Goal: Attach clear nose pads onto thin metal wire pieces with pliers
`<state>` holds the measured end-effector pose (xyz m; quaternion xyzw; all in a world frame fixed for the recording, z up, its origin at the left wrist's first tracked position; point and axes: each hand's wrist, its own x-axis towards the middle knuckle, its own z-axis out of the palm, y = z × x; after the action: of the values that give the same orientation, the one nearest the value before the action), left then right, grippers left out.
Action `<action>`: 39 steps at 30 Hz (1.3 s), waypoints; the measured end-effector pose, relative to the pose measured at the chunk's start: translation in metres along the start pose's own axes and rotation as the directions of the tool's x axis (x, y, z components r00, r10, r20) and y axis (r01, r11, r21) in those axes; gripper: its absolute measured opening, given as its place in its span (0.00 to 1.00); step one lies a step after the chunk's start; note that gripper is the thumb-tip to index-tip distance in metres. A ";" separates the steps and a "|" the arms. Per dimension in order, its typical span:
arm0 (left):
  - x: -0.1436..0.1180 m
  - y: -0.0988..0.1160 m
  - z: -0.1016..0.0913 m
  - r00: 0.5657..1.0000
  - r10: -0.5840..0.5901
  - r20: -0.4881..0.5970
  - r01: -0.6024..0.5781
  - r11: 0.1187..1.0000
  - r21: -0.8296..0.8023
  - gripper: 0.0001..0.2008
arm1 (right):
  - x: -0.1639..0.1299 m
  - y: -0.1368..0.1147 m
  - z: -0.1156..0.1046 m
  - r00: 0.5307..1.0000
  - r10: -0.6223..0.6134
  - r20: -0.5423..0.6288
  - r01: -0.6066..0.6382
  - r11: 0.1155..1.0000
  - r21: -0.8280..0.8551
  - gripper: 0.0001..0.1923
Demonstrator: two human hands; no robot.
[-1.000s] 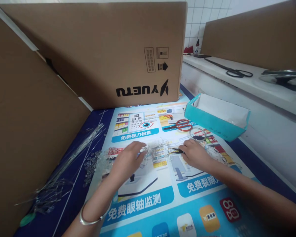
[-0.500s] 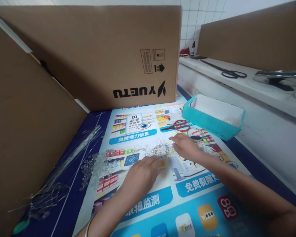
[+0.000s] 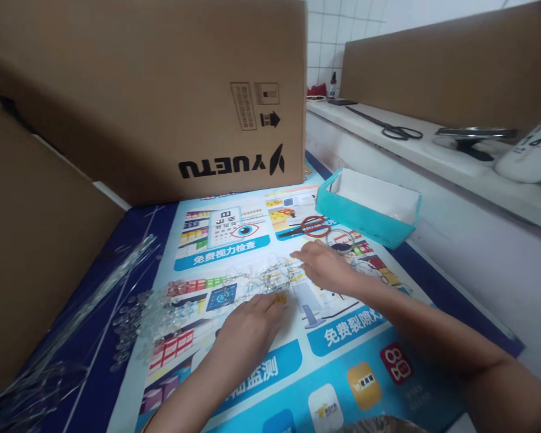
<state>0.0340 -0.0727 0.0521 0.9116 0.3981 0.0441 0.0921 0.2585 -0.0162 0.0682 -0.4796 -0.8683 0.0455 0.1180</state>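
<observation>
A cardboard box [image 3: 162, 114] stands left of the teal box [image 3: 365, 219]. Nearer than the teal box, the left hand [image 3: 255, 322] is palm-down, the right hand [image 3: 325, 266] half-curled; whether either grips anything, I cannot tell. Looped wire [image 3: 274, 273] lies to the teal box's near left, clear beads [image 3: 160, 310] farther left.

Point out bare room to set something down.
Free: the printed sheet between both forearms; its eye chart, between the cardboard and wire loops. Crowded: those loops near the left hand and right hand, and the clear beads leftward.
</observation>
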 end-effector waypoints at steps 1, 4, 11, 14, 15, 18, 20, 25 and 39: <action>0.000 -0.001 0.001 1.000 0.010 -0.005 -0.010 1.000 0.004 0.17 | -0.004 0.009 -0.009 0.999 0.033 -0.031 -0.033 0.999 -0.008 0.19; -0.001 0.000 0.002 0.999 0.027 0.017 -0.027 1.000 0.009 0.18 | -0.019 0.041 -0.041 0.985 0.152 -0.080 -0.155 0.988 -0.027 0.17; -0.001 0.017 0.005 0.989 0.045 0.138 -0.048 0.999 0.014 0.14 | -0.065 0.087 -0.070 0.951 0.310 0.007 -0.308 0.947 -0.091 0.15; 0.000 0.026 0.007 0.981 0.074 0.177 -0.077 0.997 0.010 0.14 | -0.076 0.087 -0.054 0.954 0.298 0.035 -0.294 0.952 -0.087 0.14; 0.001 0.029 0.008 0.980 0.083 0.181 -0.086 0.996 0.009 0.14 | -0.078 0.084 -0.046 0.957 0.286 0.043 -0.282 0.956 -0.082 0.14; 0.002 0.036 0.010 0.977 0.117 0.179 -0.117 0.993 -0.007 0.14 | -0.079 0.068 -0.021 0.968 0.249 0.042 -0.245 0.967 -0.068 0.17; 0.002 0.039 0.013 0.977 0.129 0.171 -0.132 0.991 0.003 0.14 | -0.077 0.055 -0.008 0.980 0.198 0.014 -0.197 0.979 -0.056 0.22; 0.002 0.042 0.019 0.977 0.137 0.162 -0.147 0.988 0.052 0.15 | -0.075 0.035 0.007 0.982 0.174 0.076 -0.167 0.981 -0.094 0.16; -0.004 0.042 0.030 0.969 0.177 0.174 -0.203 0.968 0.146 0.17 | -0.070 0.103 -0.068 0.872 0.384 -0.304 -0.476 0.810 -0.343 0.27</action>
<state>0.0656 -0.1073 0.0315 0.9507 0.3023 -0.0530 0.0444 0.3957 -0.0223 0.1027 -0.6802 -0.7077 -0.1641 0.0976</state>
